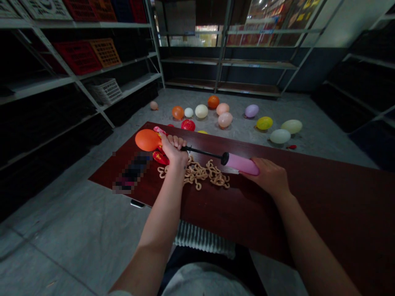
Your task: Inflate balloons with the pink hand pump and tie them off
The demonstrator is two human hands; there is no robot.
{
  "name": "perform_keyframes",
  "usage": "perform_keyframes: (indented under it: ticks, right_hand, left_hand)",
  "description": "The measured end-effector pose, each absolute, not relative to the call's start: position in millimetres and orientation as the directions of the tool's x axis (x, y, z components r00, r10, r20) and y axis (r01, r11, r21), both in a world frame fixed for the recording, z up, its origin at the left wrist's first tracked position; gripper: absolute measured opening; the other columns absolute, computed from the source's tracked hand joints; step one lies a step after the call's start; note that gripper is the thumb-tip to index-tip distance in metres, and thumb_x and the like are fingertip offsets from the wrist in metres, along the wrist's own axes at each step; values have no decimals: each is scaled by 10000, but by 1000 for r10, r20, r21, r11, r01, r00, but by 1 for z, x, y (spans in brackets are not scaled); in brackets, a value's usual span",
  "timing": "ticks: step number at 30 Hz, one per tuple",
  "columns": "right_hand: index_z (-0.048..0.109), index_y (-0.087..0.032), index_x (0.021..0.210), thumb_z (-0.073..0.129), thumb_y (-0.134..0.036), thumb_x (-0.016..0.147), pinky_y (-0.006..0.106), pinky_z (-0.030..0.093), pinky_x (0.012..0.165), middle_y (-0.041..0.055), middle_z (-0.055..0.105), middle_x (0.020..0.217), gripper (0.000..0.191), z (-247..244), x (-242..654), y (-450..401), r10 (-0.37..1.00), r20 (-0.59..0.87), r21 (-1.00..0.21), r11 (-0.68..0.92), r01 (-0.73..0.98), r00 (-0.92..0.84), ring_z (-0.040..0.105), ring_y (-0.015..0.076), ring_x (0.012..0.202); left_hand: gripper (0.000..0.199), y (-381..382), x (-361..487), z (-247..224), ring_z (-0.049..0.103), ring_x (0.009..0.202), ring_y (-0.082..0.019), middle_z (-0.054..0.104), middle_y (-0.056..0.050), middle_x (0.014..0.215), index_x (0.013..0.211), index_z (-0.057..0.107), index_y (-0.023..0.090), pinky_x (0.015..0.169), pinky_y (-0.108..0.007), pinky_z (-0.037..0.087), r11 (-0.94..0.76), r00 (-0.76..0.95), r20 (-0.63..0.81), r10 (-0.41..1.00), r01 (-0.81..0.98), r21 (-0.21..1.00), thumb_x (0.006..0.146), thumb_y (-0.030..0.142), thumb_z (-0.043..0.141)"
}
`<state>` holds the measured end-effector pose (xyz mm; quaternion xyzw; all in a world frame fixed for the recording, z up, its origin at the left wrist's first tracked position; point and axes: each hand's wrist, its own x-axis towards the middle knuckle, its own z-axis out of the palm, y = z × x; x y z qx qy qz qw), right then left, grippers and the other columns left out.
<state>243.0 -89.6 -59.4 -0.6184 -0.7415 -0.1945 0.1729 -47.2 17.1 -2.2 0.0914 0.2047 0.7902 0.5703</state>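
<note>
A hand balloon pump with a pink barrel [242,163] and a thin black rod [205,153] spans the gap between my hands, above the table. My right hand [270,176] is wrapped round the barrel's right end. At the rod's far left end my left hand [174,149] is closed around the pump's tip and the neck of a partly inflated orange balloon [148,140]; the fingers hide where they join. Below the pump lies a heap of curly beige balloons [197,172]. Red flat balloons [160,158] lie beside my left hand, partly covered by it.
The dark red-brown table [234,209] stretches to the right. A blurred-out object [132,172] lies on its left part. Several inflated balloons, including a yellow balloon [264,123], rest on the grey floor [92,234] beyond. Metal shelves [74,78] with crates stand around.
</note>
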Motion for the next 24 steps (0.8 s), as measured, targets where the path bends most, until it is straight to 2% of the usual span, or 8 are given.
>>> perform_keyframes:
  ticks: [3,7,14,24]
  right_hand:
    - [673,-186,999,448,-687,861,328,401,630,134,714,912,566,-59,240,-91,854,493,38,166,985,-163,657,253,784]
    - [666,-191,962,494,-689,829,309,388,593,93,721,841,544,-57,233,-91,866,468,30,182,983,-175,662,236,717]
    - [670,-189,989,527,-685,809,293,389,594,84,737,852,547,-60,208,-90,865,470,-2,201,980,-177,671,217,696]
    - [648,-176,1098,585,-590,812,322,481,691,98,747,982,507,-68,205,-88,814,578,-267,251,930,-54,707,246,814]
  left_hand:
    - [574,15,-46,0,196,317,-54,201,72,405,522,199,191,383,-222,211,-268,-330,-71,941,-858,438,1015,441,352]
    - [579,11,-42,3,184,313,-55,187,74,407,518,209,193,376,-227,200,-256,-314,-54,948,-852,457,1009,458,366]
    - [618,0,-15,3,176,300,-55,193,69,384,493,210,192,356,-229,197,-174,-208,-16,978,-854,490,983,512,406]
    - [615,-18,44,25,217,264,-62,243,69,343,493,254,202,317,-230,220,-185,-151,108,983,-785,592,946,564,457]
